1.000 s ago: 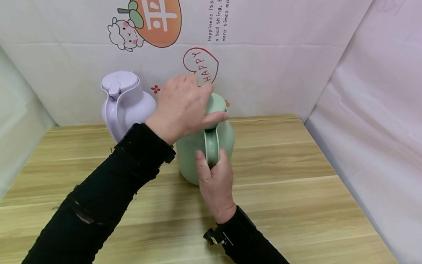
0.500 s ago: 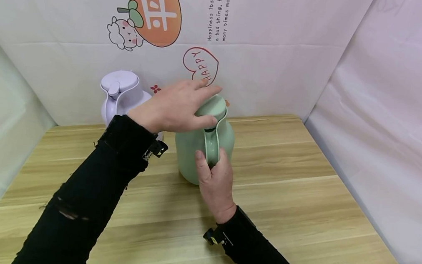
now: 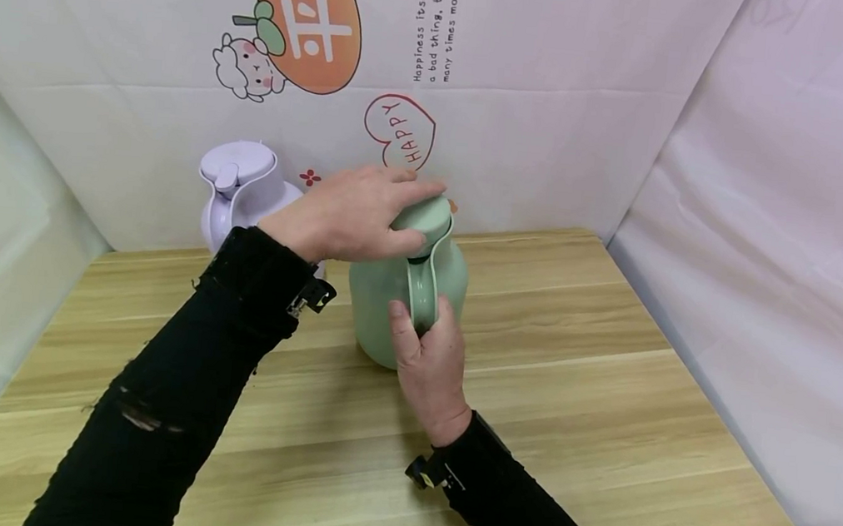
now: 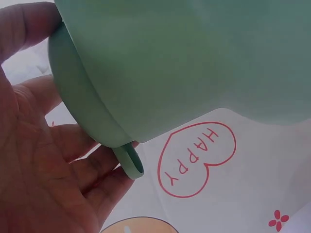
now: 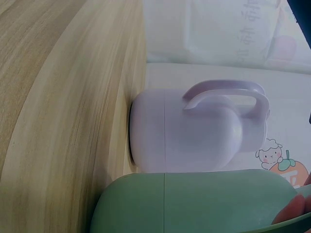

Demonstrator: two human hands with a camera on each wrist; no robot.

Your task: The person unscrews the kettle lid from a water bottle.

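Note:
A pale green jug (image 3: pixel 379 314) stands upright on the wooden table (image 3: pixel 607 379), near the back. My left hand (image 3: pixel 396 211) lies over its round lid (image 3: pixel 429 213), with the fingers across the top and the thumb against the rim. The left wrist view shows that lid (image 4: pixel 87 111) cupped in the palm (image 4: pixel 39 174). My right hand (image 3: pixel 426 339) grips the jug's handle (image 3: pixel 423 288) from the near side, thumb on the left of it. In the right wrist view the green jug's body (image 5: pixel 184 204) fills the bottom edge.
A lilac jug (image 3: pixel 236 188) with a lid and handle stands behind and left of the green one, close to the back wall; the same lilac jug (image 5: pixel 184 136) appears in the right wrist view. White sheets with cartoon stickers (image 3: pixel 310 23) wall the table at the back and on both sides.
My left hand has turned on the lid, the wrist swinging left and down so the fingers now lie flatter across it. The right hand and the jug have stayed put.

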